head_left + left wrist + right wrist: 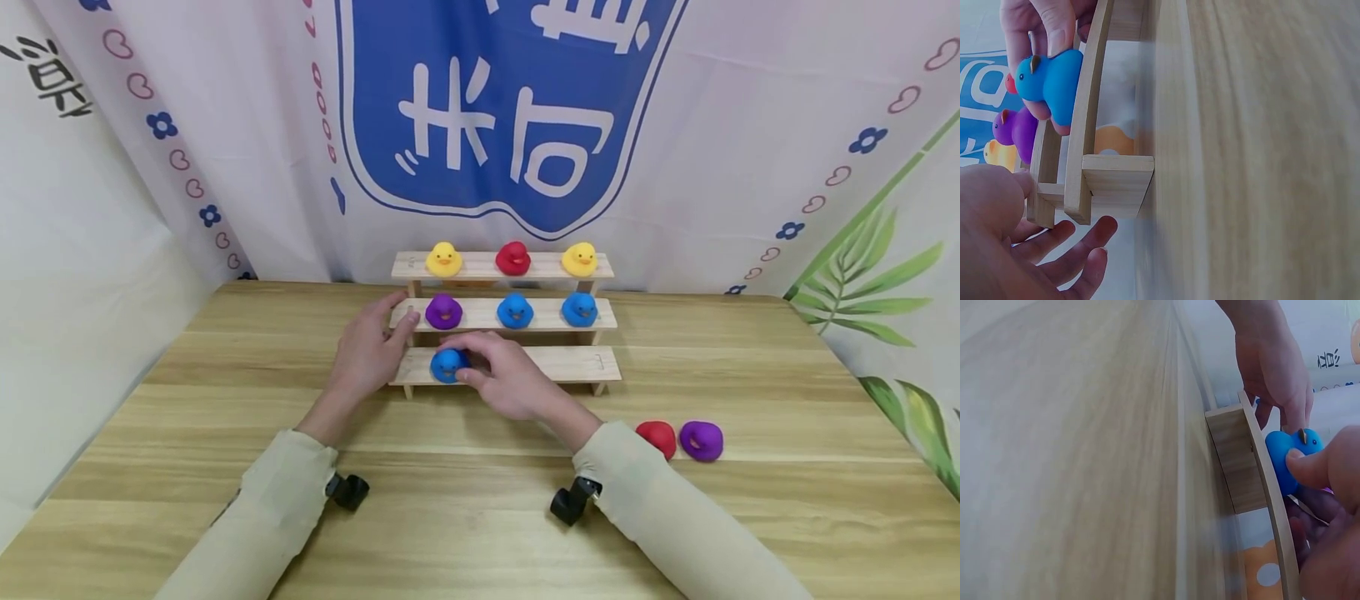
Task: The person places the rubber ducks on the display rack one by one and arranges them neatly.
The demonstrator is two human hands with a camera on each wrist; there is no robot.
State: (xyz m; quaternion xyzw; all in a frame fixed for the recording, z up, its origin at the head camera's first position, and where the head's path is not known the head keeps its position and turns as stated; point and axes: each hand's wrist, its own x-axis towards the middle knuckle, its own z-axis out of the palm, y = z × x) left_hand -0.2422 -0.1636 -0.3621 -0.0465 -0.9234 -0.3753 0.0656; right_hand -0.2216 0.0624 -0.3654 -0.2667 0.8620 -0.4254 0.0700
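Observation:
My right hand (506,375) grips a blue rubber duck (446,365) on the left part of the lowest step of a wooden three-step rack (566,364). In the right wrist view, the thumb presses the side of this blue duck (1282,459). My left hand (367,354) holds the rack's left end at the middle step, its thumb on top. Its other fingers (1088,240) reach past the step's end in the left wrist view. Above the held duck, a purple duck (443,312) and two blue ducks, one in the centre (515,311), sit on the middle step.
On the top step stand a yellow duck (444,260), a red duck (513,259) and another yellow duck (580,259). A red duck (657,438), partly behind the right sleeve, and a purple duck (702,441) lie on the wooden table (450,517). A printed curtain (262,167) hangs behind.

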